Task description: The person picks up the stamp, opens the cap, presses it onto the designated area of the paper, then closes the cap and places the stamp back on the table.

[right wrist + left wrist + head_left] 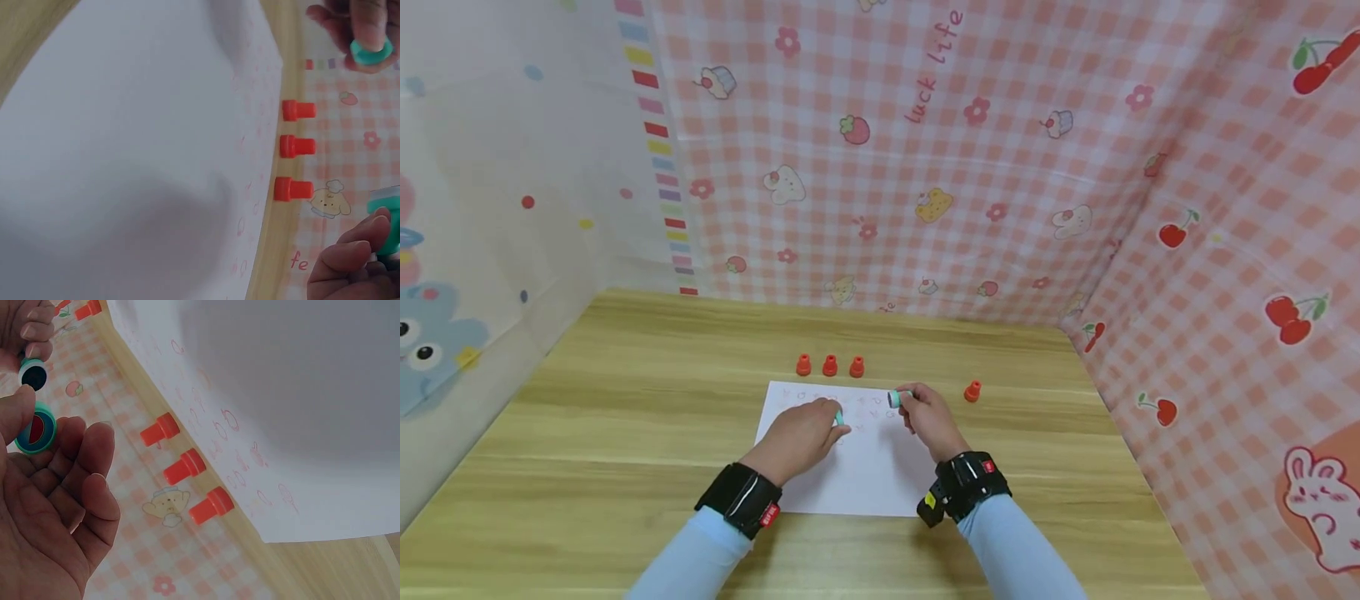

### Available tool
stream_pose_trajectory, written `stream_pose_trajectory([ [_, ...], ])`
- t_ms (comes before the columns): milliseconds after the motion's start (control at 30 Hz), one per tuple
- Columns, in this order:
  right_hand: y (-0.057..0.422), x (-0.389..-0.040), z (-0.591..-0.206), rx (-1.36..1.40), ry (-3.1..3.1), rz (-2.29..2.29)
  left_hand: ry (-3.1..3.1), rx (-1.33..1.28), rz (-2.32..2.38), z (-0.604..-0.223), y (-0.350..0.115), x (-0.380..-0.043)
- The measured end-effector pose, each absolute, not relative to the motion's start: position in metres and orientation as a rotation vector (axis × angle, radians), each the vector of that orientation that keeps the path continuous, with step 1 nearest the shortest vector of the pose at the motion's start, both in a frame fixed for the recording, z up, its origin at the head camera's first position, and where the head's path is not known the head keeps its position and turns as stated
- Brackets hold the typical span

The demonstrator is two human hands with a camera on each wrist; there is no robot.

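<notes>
In my left hand (801, 437), thumb and fingers pinch a small teal round cap (24, 445) with a red and blue picture on it. My right hand (931, 421) grips a teal toy stamp (895, 399), its round dark end pointing left towards my left hand. Cap and stamp are apart. Both hands are over a white sheet of paper (857, 492), which carries rows of small faint red prints (230, 419) along its far part. My right fingers hide much of the stamp's body in the right wrist view.
Three red stamps (830, 366) stand in a row just beyond the paper's far edge. Another red stamp (973, 391) stands farther right on the wooden table (625, 417). Patterned cloth (880, 167) hangs behind and at both sides.
</notes>
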State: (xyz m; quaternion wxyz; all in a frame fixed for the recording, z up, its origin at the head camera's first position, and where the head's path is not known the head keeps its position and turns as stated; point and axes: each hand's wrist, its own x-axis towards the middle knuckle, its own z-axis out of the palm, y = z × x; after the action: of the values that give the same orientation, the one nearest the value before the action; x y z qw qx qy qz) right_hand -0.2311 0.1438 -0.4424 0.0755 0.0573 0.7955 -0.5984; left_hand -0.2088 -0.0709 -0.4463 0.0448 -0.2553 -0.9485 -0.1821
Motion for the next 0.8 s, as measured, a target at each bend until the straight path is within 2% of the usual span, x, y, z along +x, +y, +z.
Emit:
stream_pose_trajectory([
  [267, 0.144, -0.241, -0.452, -0.032, 2.785, -1.209, -2.894, -0.771, -0.539, -0.446, -0.072, -0.210],
  [467, 0.140, -0.249, -0.461, -0.358, 2.960, -0.776, -2.873, -0.782, -0.543, -0.446, -0.073, -0.210],
  [600, 0.135, -0.250, -0.466, -0.511, 2.997, -0.598, -2.871, -0.779, -0.538, -0.447, -0.075, -0.210],
  [800, 0.129, -0.250, -0.474, -0.587, 2.985, -0.426, -2.866, -0.782, -0.545, -0.449, -0.076, -0.210],
])
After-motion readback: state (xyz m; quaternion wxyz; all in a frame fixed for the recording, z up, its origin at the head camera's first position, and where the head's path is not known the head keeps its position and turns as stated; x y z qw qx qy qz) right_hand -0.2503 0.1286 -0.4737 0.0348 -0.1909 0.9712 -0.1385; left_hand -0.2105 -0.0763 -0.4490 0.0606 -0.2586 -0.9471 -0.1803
